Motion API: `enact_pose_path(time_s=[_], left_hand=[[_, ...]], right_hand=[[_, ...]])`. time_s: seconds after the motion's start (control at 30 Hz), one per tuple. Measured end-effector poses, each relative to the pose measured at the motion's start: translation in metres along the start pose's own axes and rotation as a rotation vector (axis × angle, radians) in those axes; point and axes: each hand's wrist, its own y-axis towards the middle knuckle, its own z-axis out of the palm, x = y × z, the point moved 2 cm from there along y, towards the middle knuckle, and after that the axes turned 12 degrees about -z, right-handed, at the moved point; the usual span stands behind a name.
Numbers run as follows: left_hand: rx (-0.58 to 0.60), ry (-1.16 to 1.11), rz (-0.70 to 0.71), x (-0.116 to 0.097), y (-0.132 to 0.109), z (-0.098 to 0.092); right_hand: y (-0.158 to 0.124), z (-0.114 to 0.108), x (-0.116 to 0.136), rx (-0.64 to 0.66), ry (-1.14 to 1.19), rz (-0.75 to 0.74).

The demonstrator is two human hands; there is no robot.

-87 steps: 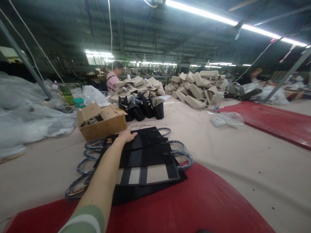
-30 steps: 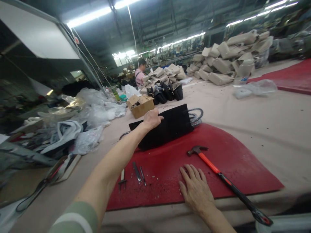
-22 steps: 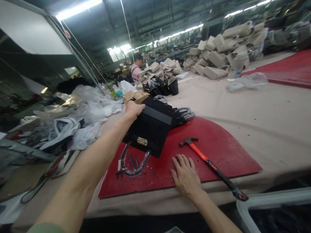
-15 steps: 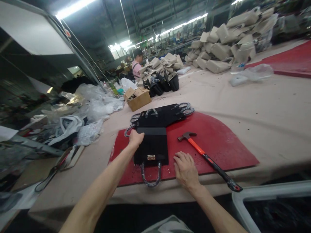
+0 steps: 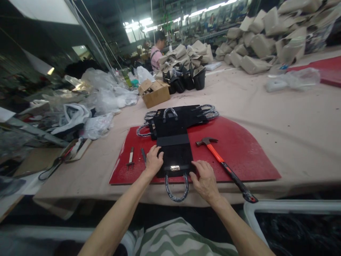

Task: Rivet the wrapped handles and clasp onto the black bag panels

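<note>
A black handbag panel [image 5: 177,154] lies flat on a red board [image 5: 242,153], with a gold clasp [image 5: 175,168] and a plastic-wrapped handle [image 5: 177,199] at its near end. My left hand [image 5: 153,160] has its fingers closed at the panel's left edge. At the near right corner, my right hand [image 5: 205,177] touches the edge with thumb and fingers apart. To the right rests a claw hammer [image 5: 217,156] with an orange and black handle. Left of the panel are a pronged tool [image 5: 130,158] and a dark rod [image 5: 144,156], partly behind my left hand.
More black bag pieces [image 5: 194,115] with wrapped handles overlap beyond the panel. Farther back stand a cardboard box [image 5: 156,97], black bags [image 5: 183,80] and heaped beige bags [image 5: 258,42]. Plastic wrap [image 5: 106,92] crowds the left. A white-rimmed bin [image 5: 298,206] sits front right. A person [image 5: 156,57] is behind.
My left hand has come nearer along the panel's left edge, uncovering the pronged tool. My right hand now meets the panel's right edge. The view has shifted, and the hammer stays on the board.
</note>
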Motion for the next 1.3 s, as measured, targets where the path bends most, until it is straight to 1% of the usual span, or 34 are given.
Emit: enact_pose_path(time_s=[0.17,0.27,0.33,0.43,0.47,0.53,0.6,0.67,0.73,0.83,0.9,0.97,1.03,1.17,1.3], left_hand=[[0.011,0.104,0.095,0.002,-0.015,0.009],[-0.003,0.077,0.087,0.000,-0.016,0.010],[-0.008,0.010,0.070,-0.003,-0.014,0.006],[0.000,-0.097,0.049,-0.005,-0.009,-0.012],[-0.010,-0.124,0.045,-0.005,-0.007,-0.022],[-0.072,-0.180,0.068,0.000,-0.003,-0.044],[-0.152,-0.222,0.144,0.011,-0.003,-0.064],[-0.202,-0.205,0.247,0.031,-0.007,-0.075],[-0.207,-0.117,0.318,0.057,-0.014,-0.075],[-0.202,0.018,0.367,0.097,-0.031,-0.063],[-0.205,0.056,0.383,0.114,-0.040,-0.056],[-0.196,0.072,0.387,0.120,-0.046,-0.053],[-0.178,0.083,0.383,0.120,-0.048,-0.052],[-0.143,0.085,0.392,0.118,-0.044,-0.054],[-0.127,0.066,0.398,0.121,-0.042,-0.053]], right_hand=[[0.004,-0.001,0.015,0.039,-0.154,0.048],[0.014,0.001,0.026,0.056,-0.114,-0.005],[0.019,0.005,0.032,0.104,-0.052,-0.048],[0.022,0.013,0.035,0.204,-0.023,-0.064],[0.022,0.015,0.035,0.224,-0.026,-0.059],[0.020,0.017,0.033,0.240,-0.037,-0.049],[0.019,0.018,0.031,0.257,-0.035,-0.057],[0.019,0.019,0.029,0.283,-0.031,-0.064],[0.020,0.019,0.027,0.300,-0.036,-0.064],[0.020,0.020,0.024,0.309,-0.047,-0.068],[0.020,0.020,0.023,0.325,-0.046,-0.077],[0.019,0.020,0.021,0.341,-0.035,-0.080],[0.019,0.019,0.020,0.348,-0.020,-0.072],[0.020,0.019,0.020,0.355,0.001,-0.038],[0.017,0.017,0.017,0.357,0.004,-0.036]])
